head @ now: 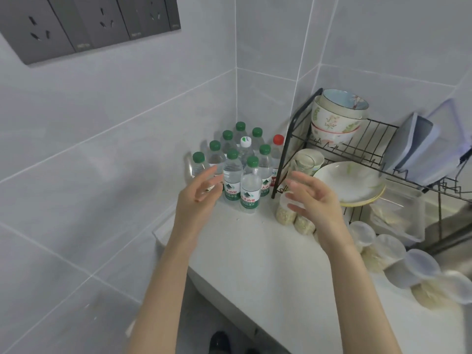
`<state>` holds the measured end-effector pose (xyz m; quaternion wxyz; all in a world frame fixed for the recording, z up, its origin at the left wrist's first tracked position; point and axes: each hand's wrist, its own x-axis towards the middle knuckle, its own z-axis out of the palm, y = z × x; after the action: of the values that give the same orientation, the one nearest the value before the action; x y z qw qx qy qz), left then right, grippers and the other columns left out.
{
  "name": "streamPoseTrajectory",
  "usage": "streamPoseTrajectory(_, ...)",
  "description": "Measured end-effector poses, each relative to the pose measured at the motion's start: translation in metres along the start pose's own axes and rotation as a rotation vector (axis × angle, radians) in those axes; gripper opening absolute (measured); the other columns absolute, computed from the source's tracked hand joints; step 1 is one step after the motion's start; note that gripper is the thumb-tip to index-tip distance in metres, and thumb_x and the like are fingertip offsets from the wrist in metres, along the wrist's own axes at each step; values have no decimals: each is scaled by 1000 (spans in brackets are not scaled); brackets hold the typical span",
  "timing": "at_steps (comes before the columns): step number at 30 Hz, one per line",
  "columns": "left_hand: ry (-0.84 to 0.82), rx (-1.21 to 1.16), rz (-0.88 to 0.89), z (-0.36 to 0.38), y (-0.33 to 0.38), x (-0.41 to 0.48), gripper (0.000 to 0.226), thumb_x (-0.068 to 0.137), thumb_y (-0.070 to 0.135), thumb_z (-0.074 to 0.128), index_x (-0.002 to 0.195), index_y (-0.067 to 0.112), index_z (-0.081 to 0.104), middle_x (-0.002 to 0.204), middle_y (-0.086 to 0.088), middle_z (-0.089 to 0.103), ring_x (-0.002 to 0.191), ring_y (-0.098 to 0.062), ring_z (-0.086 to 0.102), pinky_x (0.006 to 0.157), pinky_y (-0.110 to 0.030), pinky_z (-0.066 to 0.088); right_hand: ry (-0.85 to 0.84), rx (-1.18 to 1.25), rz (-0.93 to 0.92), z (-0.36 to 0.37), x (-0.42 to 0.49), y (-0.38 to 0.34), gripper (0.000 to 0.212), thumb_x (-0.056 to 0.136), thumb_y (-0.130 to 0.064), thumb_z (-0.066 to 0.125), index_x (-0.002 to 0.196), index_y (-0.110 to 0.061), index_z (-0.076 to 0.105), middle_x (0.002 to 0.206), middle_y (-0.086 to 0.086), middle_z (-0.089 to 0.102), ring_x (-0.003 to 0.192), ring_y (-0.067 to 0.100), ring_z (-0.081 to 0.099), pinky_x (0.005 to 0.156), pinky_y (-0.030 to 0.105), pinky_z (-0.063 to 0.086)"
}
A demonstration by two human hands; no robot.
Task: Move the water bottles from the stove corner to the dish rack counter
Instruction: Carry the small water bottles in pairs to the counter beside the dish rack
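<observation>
Bottles (238,172) just beyond open, empty left hand (198,198) and right hand (315,198).

Single view only, head cam, wide-angle. Looks fwd and down from my head onto the tabletop (255,251) corner where two tiled walls meet. Close range: both my forearms run up from bottom edge to mid-frame. Frame tilted; wall sockets (84,21) top left, dish rack (362,149) at right edge.
</observation>
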<state>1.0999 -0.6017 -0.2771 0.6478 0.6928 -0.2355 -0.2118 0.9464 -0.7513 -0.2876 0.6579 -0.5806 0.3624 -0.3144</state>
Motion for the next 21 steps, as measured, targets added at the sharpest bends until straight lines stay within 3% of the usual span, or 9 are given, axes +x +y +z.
streamPoseTrajectory(3, 7, -42, -78, 0, -6, -19, 35, 89, 15, 65, 114, 39, 64, 106, 18, 70, 110, -5, 61, 98, -35, 49, 2, -36, 21, -8, -21, 3, 24, 92, -17, 61, 115, -23, 63, 106, 1, 72, 91, 17, 65, 87, 36, 53)
streamPoseTrajectory(9, -117, -26, -97, 2, -9, -50, 34, 90, 16, 61, 114, 40, 61, 107, 22, 69, 109, -10, 63, 98, -37, 49, 23, -88, 50, -12, -62, 11, 25, 92, -17, 61, 116, -23, 63, 108, 0, 72, 87, 15, 64, 90, 38, 53)
streamPoseTrajectory(16, -313, -20, -119, -17, -13, -95, 34, 91, 12, 59, 106, 43, 62, 106, 20, 68, 107, -11, 64, 96, -34, 49, 202, -103, 66, -8, -143, 20, 24, 93, -18, 60, 116, -24, 63, 112, -1, 69, 100, 23, 67, 92, 40, 54)
streamPoseTrajectory(21, -490, 18, -156, -31, -21, -134, 34, 91, 14, 59, 114, 39, 60, 110, 19, 68, 108, -7, 62, 100, -35, 47, 370, -108, 90, -16, -217, 35, 23, 92, -20, 61, 115, -25, 63, 109, -4, 70, 97, 19, 68, 91, 38, 55)
